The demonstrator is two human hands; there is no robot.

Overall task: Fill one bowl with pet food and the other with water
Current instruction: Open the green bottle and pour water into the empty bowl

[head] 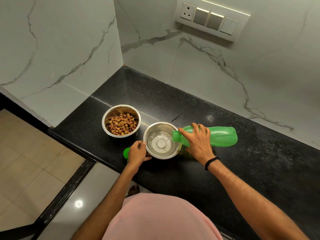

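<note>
Two steel bowls stand on the black counter (225,170). The far-left bowl (105,118) holds brown pet food kibble (122,124). The nearer bowl (173,155) has clear water in it. My right hand (199,144) grips a green plastic bottle (221,137), tipped on its side with its mouth over the bowl's right rim; a thin stream of water runs into the bowl. My left hand (137,153) holds that bowl's left rim. A green bottle cap (126,152) lies on the counter just left of my left hand, partly hidden by it.
Marble walls close the counter at the back and left, forming a corner. A switch panel (211,19) sits high on the back wall. The counter's front edge runs diagonally just below the bowls, with tiled floor (26,161) beneath. Bare counter stretches to the right.
</note>
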